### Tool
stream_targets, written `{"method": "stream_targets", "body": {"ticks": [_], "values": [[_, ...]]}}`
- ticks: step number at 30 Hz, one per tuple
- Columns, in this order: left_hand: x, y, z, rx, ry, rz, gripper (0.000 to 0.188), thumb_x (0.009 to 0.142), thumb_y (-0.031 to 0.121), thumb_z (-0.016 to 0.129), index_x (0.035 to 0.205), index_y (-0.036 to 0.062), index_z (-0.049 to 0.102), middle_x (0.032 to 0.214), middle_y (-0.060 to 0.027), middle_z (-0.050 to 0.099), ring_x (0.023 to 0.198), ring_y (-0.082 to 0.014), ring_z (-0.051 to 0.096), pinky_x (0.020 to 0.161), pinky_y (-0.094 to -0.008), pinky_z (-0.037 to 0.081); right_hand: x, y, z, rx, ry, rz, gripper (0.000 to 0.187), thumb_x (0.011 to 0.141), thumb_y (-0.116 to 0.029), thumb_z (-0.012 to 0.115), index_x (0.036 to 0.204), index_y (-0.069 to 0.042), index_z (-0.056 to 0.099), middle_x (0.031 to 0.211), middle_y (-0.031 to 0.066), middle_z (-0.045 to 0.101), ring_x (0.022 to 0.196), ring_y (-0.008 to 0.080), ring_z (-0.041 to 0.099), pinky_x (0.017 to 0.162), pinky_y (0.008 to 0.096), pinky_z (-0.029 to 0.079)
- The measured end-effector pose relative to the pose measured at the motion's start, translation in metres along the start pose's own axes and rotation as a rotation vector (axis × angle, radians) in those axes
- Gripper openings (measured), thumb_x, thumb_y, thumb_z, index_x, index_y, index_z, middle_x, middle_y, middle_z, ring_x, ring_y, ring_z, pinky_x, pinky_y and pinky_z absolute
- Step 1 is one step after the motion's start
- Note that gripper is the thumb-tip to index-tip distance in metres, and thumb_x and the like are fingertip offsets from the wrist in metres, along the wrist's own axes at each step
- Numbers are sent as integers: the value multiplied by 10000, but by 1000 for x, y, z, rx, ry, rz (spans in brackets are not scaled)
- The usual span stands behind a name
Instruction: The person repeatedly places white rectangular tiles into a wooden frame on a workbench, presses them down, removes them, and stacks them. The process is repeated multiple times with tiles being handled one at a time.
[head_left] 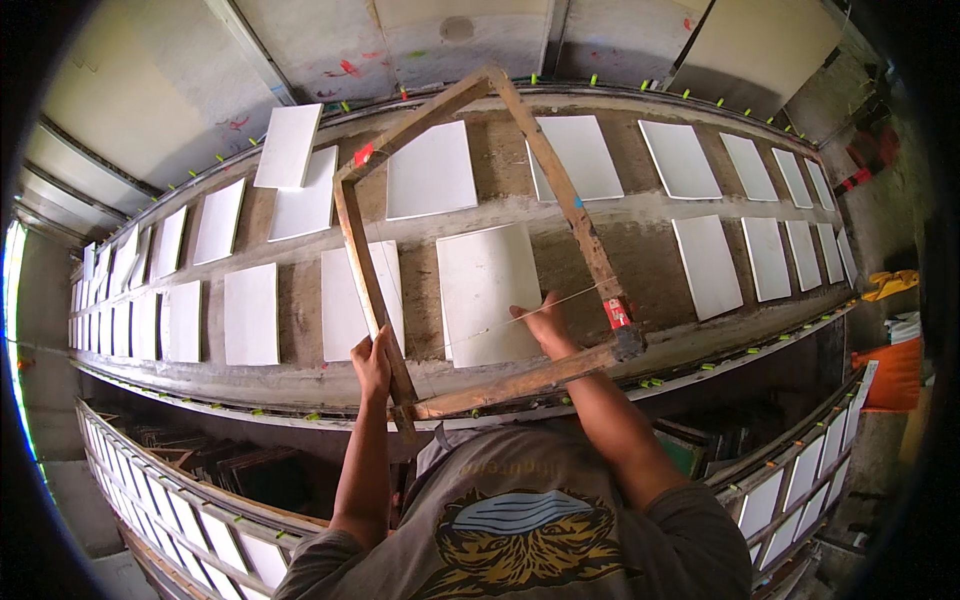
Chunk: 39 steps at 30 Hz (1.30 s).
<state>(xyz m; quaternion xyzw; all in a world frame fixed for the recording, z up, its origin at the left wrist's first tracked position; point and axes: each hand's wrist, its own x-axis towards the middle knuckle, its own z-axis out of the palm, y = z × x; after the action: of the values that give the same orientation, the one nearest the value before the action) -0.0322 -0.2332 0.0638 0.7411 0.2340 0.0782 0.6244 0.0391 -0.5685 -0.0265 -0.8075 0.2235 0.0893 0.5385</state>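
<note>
A worn wooden frame (575, 205) with open middle, tilted, spans the space in front of me. My left hand (373, 362) is closed around its left bar near the lower corner. My right hand (545, 325) reaches past the near bar, which crosses over my forearm. Its thumb lies on the right edge of a white sheet (485, 270), with the fingers at that edge. That sheet bows slightly and sits a little offset over another white sheet. A thin thread slants across the frame's opening. Red tape (616, 313) wraps its lower right corner area.
The long brown table (610, 240) carries two rows of white sheets (708, 265), with small yellow-green clips along its edges. One sheet (288, 146) overlaps another at the back left. Behind me stands another bench with white panels (230, 540). An orange cloth (888, 378) hangs at right.
</note>
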Motion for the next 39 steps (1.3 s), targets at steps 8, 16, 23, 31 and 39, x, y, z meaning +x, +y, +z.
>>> {"method": "stream_targets", "body": {"ticks": [8, 16, 23, 31, 39], "values": [[-9, 4, 44, 93, -27, 31, 431, 958, 268, 706, 649, 44, 505, 613, 50, 437, 595, -66, 353, 504, -304, 276, 56, 57, -198, 540, -65, 123, 371, 877, -187, 757, 1190, -23, 643, 1019, 60, 693, 932, 185, 642, 847, 378, 508], [-63, 19, 125, 254, 1, 34, 461, 953, 320, 696, 645, 39, 500, 608, 50, 419, 586, -61, 346, 494, -305, 274, 111, 89, -476, 240, 295, 144, 685, 774, -389, 840, 1262, 30, 604, 1098, 136, 679, 943, 296, 664, 826, 429, 531], [-108, 20, 194, 232, 0, -15, 438, 953, 316, 693, 669, 11, 558, 622, 31, 480, 588, -60, 402, 488, -307, 318, 132, 99, -502, -335, 256, 240, 822, 700, -607, 815, 1170, 56, 690, 1120, 277, 701, 1037, 403, 677, 900, 455, 517], [-120, 9, 239, 266, -69, 7, 456, 925, 355, 715, 662, 9, 577, 587, 20, 478, 548, -75, 416, 472, -313, 335, 135, 143, -501, 116, 222, 166, 777, 599, -347, 967, 1188, 56, 661, 1116, 177, 709, 975, 275, 676, 821, 421, 523], [-119, 3, 274, 231, -146, -24, 456, 920, 350, 709, 668, -5, 573, 582, 6, 476, 553, -85, 428, 467, -318, 341, 88, 129, -580, 211, 457, 82, 656, 704, -318, 910, 1213, 22, 674, 1119, 145, 717, 981, 272, 673, 852, 412, 512]]}}
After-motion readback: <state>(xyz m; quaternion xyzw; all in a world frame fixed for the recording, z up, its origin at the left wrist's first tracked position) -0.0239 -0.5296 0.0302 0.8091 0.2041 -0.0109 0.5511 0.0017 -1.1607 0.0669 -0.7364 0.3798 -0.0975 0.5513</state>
